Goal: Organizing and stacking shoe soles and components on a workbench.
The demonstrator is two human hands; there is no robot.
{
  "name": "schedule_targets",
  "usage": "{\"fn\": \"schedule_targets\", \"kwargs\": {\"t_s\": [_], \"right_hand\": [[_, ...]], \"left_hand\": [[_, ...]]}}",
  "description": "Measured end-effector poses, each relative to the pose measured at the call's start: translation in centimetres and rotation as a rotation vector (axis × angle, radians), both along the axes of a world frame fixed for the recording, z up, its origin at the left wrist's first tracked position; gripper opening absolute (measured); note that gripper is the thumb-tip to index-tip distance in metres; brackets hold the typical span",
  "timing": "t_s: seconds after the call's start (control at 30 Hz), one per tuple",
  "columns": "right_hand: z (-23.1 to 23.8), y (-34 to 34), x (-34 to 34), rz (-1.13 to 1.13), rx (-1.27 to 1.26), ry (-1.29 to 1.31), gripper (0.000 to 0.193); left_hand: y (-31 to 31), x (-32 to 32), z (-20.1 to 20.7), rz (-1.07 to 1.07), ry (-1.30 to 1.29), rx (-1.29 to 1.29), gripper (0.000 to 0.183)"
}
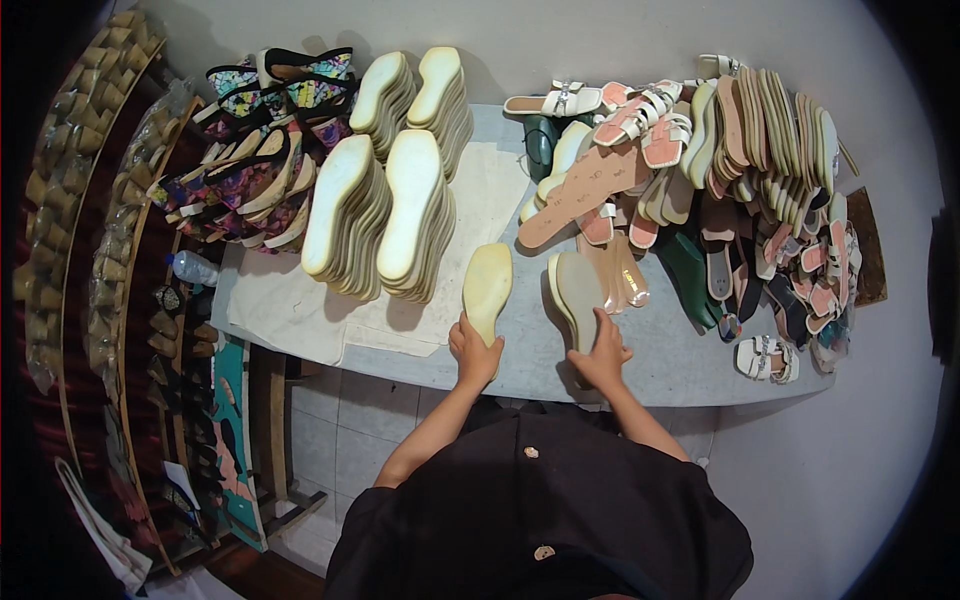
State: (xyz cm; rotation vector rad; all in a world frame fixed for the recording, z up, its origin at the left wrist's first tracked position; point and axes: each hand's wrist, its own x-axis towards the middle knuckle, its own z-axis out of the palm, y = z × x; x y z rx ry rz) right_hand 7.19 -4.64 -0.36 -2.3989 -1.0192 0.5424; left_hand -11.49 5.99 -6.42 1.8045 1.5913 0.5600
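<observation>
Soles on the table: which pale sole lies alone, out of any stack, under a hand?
The yellowish sole at the left hand: it lies flat and alone, while the four cream stacks stand behind it.

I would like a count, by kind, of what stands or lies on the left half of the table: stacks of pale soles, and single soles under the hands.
Stacks of pale soles: 4
Single soles under the hands: 2
Total: 6
</observation>
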Motion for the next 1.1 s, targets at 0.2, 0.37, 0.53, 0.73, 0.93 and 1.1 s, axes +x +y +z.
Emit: {"fn": "schedule_targets", "kwargs": {"t_s": [0.2, 0.37, 0.53, 0.73, 0.93, 1.1], "right_hand": [[-1.6, 2.6, -2.0, -0.109, -0.147, 0.090, 0.092], [-1.6, 5.7, 0.5, 0.045, 0.190, -0.131, 0.082], [0.3, 13.1, 3.3, 0.369, 0.230, -0.543, 0.059], [-2.0, 18.2, 7.0, 0.515, 0.422, -0.831, 0.040], [7.0, 14.0, 4.2, 0.251, 0.812, -0.493, 0.026], [7.6, 10.2, 1.7, -0.131, 1.255, 0.478, 0.022]], "left_hand": [[0.5, 2.2, 0.8, 0.012, 0.208, -0.087, 0.081], [-0.2, 1.4, 0.1, 0.022, 0.149, -0.006, 0.080], [-0.4, 1.6, 1.5, 0.064, 0.166, 0.031, 0.081], [0.0, 2.1, 3.4, 0.045, 0.150, 0.094, 0.072], [1.6, 2.9, 5.9, -0.069, -0.323, 0.190, 0.049], [1.9, 5.3, 11.0, -0.267, -0.925, -0.776, 0.055]]}}
